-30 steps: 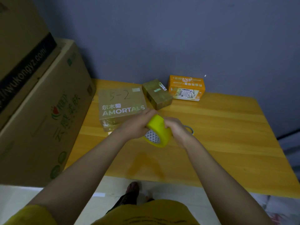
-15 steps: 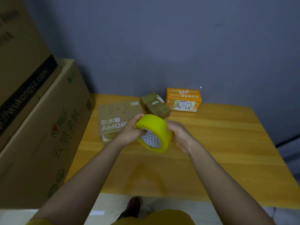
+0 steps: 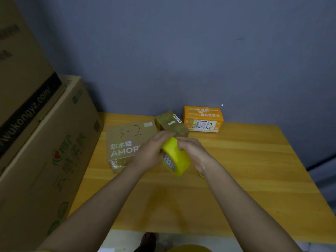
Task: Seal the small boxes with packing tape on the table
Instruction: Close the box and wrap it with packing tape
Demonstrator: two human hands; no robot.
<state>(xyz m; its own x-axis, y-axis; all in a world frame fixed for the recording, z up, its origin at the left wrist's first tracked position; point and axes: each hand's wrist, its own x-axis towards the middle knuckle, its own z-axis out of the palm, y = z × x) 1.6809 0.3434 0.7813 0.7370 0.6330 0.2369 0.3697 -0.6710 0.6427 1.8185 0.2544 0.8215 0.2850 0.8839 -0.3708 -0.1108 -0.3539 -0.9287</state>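
Wooden table point(image 3: 254, 160) against grey wall point(image 3: 200, 51), big cartons point(image 3: 45, 142) beside.

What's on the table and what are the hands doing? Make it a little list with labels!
table: wooden table against a grey-blue wall
held thing: yellow roll of packing tape, above the table
left hand: left hand grips the roll's left side
right hand: right hand grips the right side, fingers on its top edge
boxes on table: brown box marked 5-2, small olive box, orange box
beside table: big stacked cartons at left
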